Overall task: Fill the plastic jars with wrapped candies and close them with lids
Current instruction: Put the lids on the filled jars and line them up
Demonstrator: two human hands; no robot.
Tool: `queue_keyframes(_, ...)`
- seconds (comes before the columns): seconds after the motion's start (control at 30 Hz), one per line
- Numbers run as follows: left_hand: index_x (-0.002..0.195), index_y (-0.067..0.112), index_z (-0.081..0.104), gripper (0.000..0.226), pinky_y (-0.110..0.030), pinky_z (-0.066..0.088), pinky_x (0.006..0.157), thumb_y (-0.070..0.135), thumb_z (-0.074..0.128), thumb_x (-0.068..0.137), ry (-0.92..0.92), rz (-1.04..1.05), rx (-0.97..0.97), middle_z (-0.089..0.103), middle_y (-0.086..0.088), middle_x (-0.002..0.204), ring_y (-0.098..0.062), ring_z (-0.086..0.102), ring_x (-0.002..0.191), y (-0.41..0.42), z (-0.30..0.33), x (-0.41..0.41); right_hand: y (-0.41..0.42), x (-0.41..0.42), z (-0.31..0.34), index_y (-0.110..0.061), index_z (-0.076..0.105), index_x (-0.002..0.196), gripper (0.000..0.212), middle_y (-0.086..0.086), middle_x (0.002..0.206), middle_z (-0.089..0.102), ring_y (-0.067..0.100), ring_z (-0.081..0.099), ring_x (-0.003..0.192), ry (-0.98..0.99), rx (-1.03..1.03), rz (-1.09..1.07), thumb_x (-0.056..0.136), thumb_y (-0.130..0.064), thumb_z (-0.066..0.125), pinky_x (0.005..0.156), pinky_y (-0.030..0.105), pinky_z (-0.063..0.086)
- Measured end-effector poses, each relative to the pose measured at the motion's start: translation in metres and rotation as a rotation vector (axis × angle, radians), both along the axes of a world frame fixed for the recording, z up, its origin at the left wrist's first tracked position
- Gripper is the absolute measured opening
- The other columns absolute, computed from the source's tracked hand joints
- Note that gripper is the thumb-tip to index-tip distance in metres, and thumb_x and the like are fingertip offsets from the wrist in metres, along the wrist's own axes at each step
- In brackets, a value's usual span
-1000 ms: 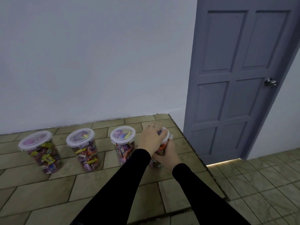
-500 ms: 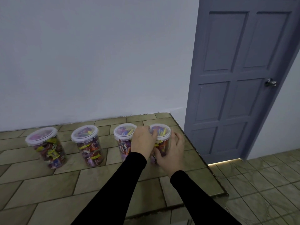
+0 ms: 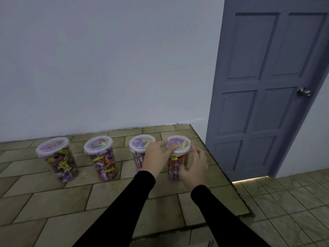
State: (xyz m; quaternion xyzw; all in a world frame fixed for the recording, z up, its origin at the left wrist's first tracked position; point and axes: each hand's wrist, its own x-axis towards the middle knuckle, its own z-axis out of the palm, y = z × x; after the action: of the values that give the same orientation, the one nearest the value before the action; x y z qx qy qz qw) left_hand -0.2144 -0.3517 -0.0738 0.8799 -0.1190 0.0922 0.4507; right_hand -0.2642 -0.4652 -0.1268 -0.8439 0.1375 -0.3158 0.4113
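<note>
In the head view, four clear plastic jars full of wrapped candies stand upright in a row on a raised tiled platform [image 3: 106,196], near the white wall, each with a lid on. The rightmost jar [image 3: 178,164] stands close to the platform's right edge, between the two hands. The left hand [image 3: 156,157] reaches from the jar's left, its fingers curled onto the near-left rim of the lid [image 3: 179,144]. The right hand [image 3: 193,169] lies against the jar's right side, thumb on the lower front wall, fingers loosely bent around the body. The third jar [image 3: 140,154] stands just beside the left hand, partly hidden behind it. A grey door [image 3: 267,86] stands at right.
</note>
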Motion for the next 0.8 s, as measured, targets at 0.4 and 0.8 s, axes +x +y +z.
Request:
queue_keyframes(0.4,0.13,0.011,0.058,0.064,-0.005,0.037,0.063,0.03,0.081,0.073,-0.092,-0.094,-0.076,0.058,0.005,0.098,-0.002,0.043,0.063,0.006,-0.013,-0.01,-0.01,0.032,0.041,-0.002,0.044,0.139,0.047,0.01,0.146,0.04,0.021,0.036,0.134,0.141,-0.013,0.145,0.097,-0.022,0.046,0.109,0.026,0.027)
queue_keyframes(0.8,0.131,0.017,0.057,0.059,-0.025,0.045,0.09,0.032,0.077,0.078,-0.068,-0.055,-0.021,0.064,-0.009,0.115,-0.026,0.057,0.107,0.002,-0.019,-0.006,-0.012,0.036,0.03,-0.006,0.038,0.144,0.049,0.009,0.15,0.035,0.02,0.035,0.135,0.094,-0.003,0.164,0.1,-0.027,0.041,0.112,0.031,0.033)
